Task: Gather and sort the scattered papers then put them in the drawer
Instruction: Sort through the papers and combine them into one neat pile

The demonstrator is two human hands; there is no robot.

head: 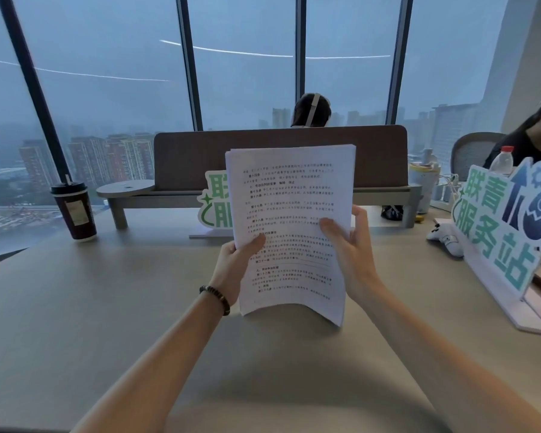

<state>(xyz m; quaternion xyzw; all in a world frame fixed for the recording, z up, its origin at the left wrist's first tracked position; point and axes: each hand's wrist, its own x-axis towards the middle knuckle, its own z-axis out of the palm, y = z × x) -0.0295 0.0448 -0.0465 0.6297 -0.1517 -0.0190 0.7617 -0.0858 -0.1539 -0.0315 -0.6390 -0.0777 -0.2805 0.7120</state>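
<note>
A dark paper coffee cup (74, 210) stands near the far left edge of the desk (107, 292), its black lid on and a straw poking up through it, so its contents cannot be seen; at the far right, behind the large green-and-blue sign (506, 226), a clear plastic bottle (502, 160) with a red cap stands upright, and whether it holds liquid cannot be told; a pale lidded container (420, 182) sits near the right end of the brown divider (278, 157) that runs along the far edge, its contents unclear too.

The stack of papers (291, 226) is held upright above the middle of the desk, printed side toward the camera, its bottom edge curling just above the desk surface; whether it touches cannot be told. The left hand (235, 260) clasps the stack's lower left edge, thumb pressed on the front sheet and fingers hidden behind; a dark beaded bracelet (215, 299) circles that wrist. The right hand (349, 245) grasps the right edge a little higher, thumb lying across the printed face, fingers curled round the back edge. Most of the stack rises above both hands; a shorter part hangs below them.

A second green sign (214, 204) peeks out behind the papers' left side; a small white toy figure (444, 239) lies by the right sign's base.
</note>
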